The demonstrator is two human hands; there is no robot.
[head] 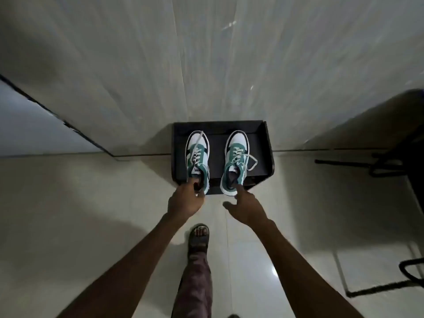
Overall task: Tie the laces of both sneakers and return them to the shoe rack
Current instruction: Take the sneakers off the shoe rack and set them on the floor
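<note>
- The two sneakers, green and white with dark trim, stood side by side on a low black shoe rack [268, 143] against the far wall, toes to the wall and heels toward the person.
- The left sneaker [197, 157] had a loose lace trailing forward over its toe; the right sneaker [237, 161] had a lace looping out to its right side. Both pairs of laces looked untied.
- The left hand [184, 200] was closed around the heel collar of the left sneaker, fingers tucked into the opening.
- The right hand [246, 206] was spread, thumb out to the left, with a fingertip at the heel opening of the right sneaker; I cannot tell whether it had a grip.
- The hands were apart, one per shoe.
- A sandalled foot [199, 236] stood on the pale tiled floor [91, 214], near the rack.
- Judged from this, the step in hand was most likely lifting the pair off the rack for tying; no knot was yet made.
- The next move would call for the right hand to close on its heel collar, then both shoes to be lifted clear without snagging or treading on the loose laces.
</note>
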